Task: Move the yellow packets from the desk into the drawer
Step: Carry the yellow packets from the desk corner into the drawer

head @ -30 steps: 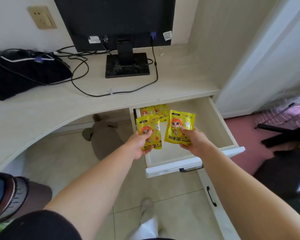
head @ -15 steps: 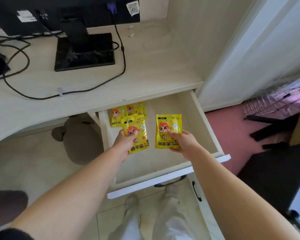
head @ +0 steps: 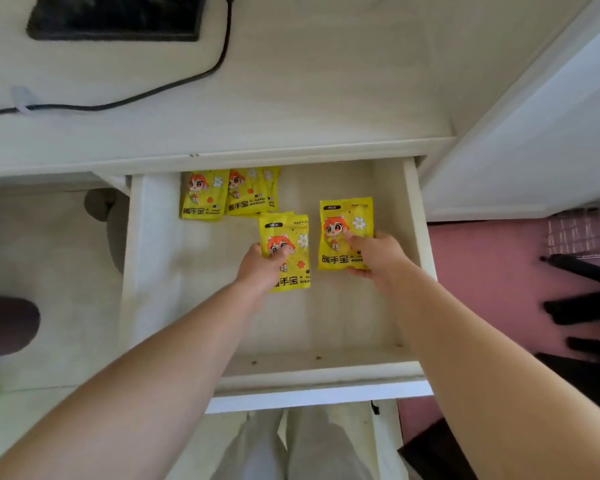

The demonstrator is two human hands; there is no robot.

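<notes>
Left hand (head: 260,268) grips one yellow packet (head: 286,251) over the middle of the open drawer (head: 326,367); right hand (head: 374,252) pinches another packet (head: 340,233) just right of it; more packets (head: 227,194) lie at the drawer's far left, under the worktop (head: 291,98) edge.

cut by top edge: monitor stand (head: 115,19) | under desk (head: 291,98) lip: tops of back packets (head: 205,199) | behind left hand (head: 260,268): left packet (head: 293,233) corner | behind right hand (head: 378,254): right packet (head: 340,220) corner
</notes>
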